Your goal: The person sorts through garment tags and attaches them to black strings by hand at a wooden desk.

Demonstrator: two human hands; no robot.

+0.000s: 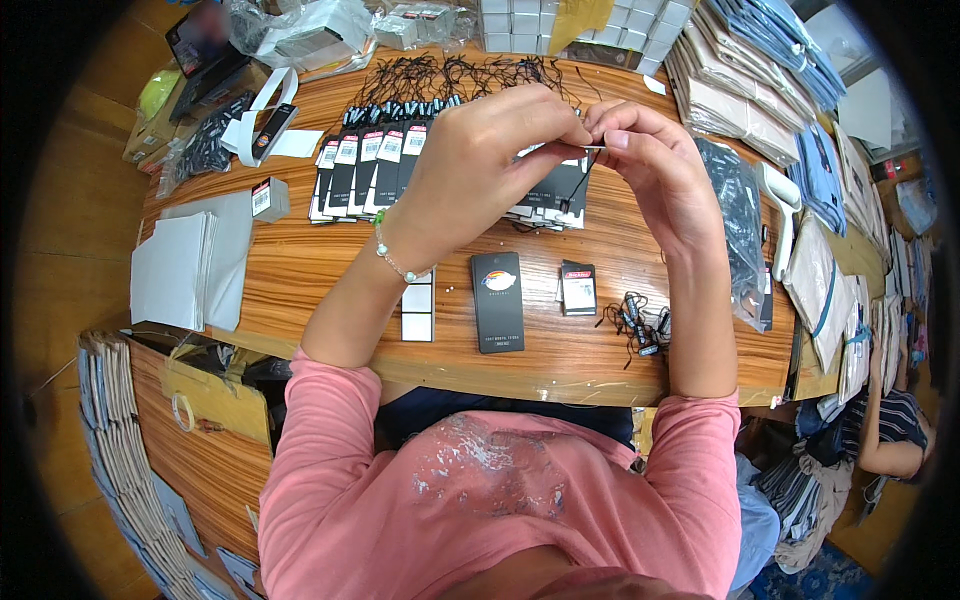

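Observation:
My left hand and my right hand meet above the far middle of the table, fingertips pinched close together. Between them shows a thin pale edge, like a hang tag seen edge-on. A black string dangles from the fingertips; the exact grip is partly hidden by the fingers. Below and behind my left hand lie rows of black and white hang tags with black strings. Nearer me are a large black tag, a small stack of tags and a tangle of black strings.
White label strips lie left of the large tag. Paper sheets and a small box sit at the left. White boxes stand at the back. A plastic bag, a white handheld tool and folded garments line the right.

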